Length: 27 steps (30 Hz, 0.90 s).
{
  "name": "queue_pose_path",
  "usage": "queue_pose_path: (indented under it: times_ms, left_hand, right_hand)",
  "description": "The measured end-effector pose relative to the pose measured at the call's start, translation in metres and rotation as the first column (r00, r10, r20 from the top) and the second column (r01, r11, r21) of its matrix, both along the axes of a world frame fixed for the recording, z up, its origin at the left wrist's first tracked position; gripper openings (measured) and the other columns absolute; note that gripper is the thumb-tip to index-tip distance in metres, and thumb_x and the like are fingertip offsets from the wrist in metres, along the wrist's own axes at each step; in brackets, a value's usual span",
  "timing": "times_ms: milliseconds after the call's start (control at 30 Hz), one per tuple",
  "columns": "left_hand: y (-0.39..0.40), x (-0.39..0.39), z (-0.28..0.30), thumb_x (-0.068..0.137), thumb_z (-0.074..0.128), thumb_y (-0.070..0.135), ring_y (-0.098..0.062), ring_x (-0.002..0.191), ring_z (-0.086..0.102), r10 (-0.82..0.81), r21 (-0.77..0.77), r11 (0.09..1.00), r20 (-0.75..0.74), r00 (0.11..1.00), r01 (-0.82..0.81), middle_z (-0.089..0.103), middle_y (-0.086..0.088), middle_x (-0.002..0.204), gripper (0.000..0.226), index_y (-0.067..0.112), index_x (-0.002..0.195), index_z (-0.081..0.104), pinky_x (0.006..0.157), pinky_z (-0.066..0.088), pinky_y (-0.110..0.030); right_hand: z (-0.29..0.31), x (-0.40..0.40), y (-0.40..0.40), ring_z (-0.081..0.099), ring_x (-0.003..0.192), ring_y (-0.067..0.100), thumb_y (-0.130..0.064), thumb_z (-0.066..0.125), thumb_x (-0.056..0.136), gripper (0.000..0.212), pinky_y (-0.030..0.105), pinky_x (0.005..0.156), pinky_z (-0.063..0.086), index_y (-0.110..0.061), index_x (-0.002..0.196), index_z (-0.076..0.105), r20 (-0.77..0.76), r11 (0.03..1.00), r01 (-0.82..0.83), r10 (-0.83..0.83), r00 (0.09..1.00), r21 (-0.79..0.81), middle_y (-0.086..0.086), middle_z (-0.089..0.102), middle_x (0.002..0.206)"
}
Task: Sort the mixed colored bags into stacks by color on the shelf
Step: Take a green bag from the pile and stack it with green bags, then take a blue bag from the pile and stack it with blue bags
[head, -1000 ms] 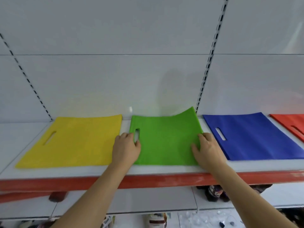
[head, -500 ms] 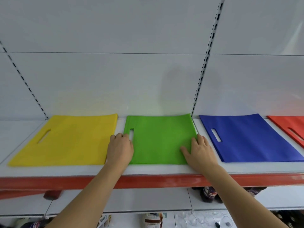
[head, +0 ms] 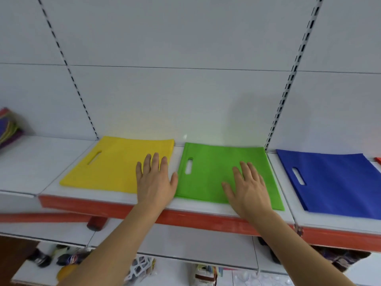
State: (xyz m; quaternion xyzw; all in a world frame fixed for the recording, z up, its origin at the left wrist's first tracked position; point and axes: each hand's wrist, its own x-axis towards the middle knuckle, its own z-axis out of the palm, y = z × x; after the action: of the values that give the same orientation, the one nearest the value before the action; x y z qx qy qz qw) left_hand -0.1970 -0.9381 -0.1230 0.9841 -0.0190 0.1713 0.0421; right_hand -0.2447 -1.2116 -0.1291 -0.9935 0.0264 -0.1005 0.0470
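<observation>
Two hands: both flat, fingers straight, holding nothing
left hand [head: 155,180]: over yellow bag [head: 117,164] right edge
right hand [head: 248,186]: pressing on green bag [head: 218,172]
mixed pile [head: 9,129]: far left on shelf [head: 31,162], well apart; left hand nearer
blue bag [head: 334,180]: right of green

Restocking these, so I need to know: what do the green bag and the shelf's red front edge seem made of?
Green bag: probably thin non-woven fabric, matte; it lies flat with a punched handle slot. Red front edge: likely painted metal or plastic with a slight sheen; which one cannot be told.
</observation>
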Motion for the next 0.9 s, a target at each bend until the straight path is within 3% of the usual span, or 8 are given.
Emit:
queue_pose_path:
  times_ms: [233, 533, 700, 900]
  left_hand:
    - [0.087, -0.023, 0.010, 0.102, 0.043, 0.059, -0.034, 0.156, 0.025, 0.059, -0.025, 0.998, 0.001, 0.998, -0.059, 0.038, -0.013, 0.165, 0.069, 0.014, 0.155, 0.048, 0.125, 0.019, -0.058]
    - [0.272, -0.072, 0.025, 0.104, 0.034, 0.058, -0.035, 0.157, 0.020, 0.161, -0.040, 0.986, 0.025, 0.987, -0.160, 0.029, -0.013, 0.169, 0.070, 0.016, 0.160, 0.037, 0.126, 0.018, -0.055]
    - [0.369, -0.092, 0.020, 0.103, 0.033, 0.059, -0.033, 0.158, 0.017, 0.249, -0.055, 0.967, -0.003, 0.968, -0.249, 0.027, -0.012, 0.170, 0.071, 0.018, 0.161, 0.034, 0.128, 0.017, -0.054]
    - [0.465, -0.085, 0.012, 0.104, 0.035, 0.057, -0.034, 0.156, 0.022, 0.368, -0.077, 0.926, -0.026, 0.930, -0.369, 0.031, -0.012, 0.168, 0.069, 0.018, 0.160, 0.038, 0.126, 0.020, -0.054]
  right_hand:
    - [0.018, 0.004, 0.100, 0.008, 0.163, 0.030, -0.069, 0.016, 0.101, 0.083, 0.048, 0.131, 0.016, -0.017, 0.166, 0.025, 0.050, 0.991, -0.133, 0.135, 0.990, -0.029, 0.011, 0.017, 0.175]
    - [0.019, -0.005, 0.300, 0.008, 0.163, 0.031, -0.067, 0.024, 0.105, 0.078, 0.050, 0.130, 0.015, -0.016, 0.164, 0.032, 0.079, 0.953, -0.301, 0.303, 0.950, -0.026, 0.012, 0.018, 0.174]
    - [0.013, -0.005, 0.403, 0.002, 0.163, 0.032, -0.065, 0.019, 0.105, 0.079, 0.051, 0.131, 0.012, -0.015, 0.166, 0.024, 0.031, 0.917, -0.397, 0.398, 0.917, -0.025, 0.012, 0.010, 0.176]
    - [0.019, 0.032, 0.513, 0.009, 0.162, 0.034, -0.063, 0.026, 0.107, 0.076, 0.051, 0.130, 0.014, -0.013, 0.164, 0.032, 0.065, 0.867, -0.497, 0.499, 0.864, -0.043, 0.015, 0.020, 0.174]
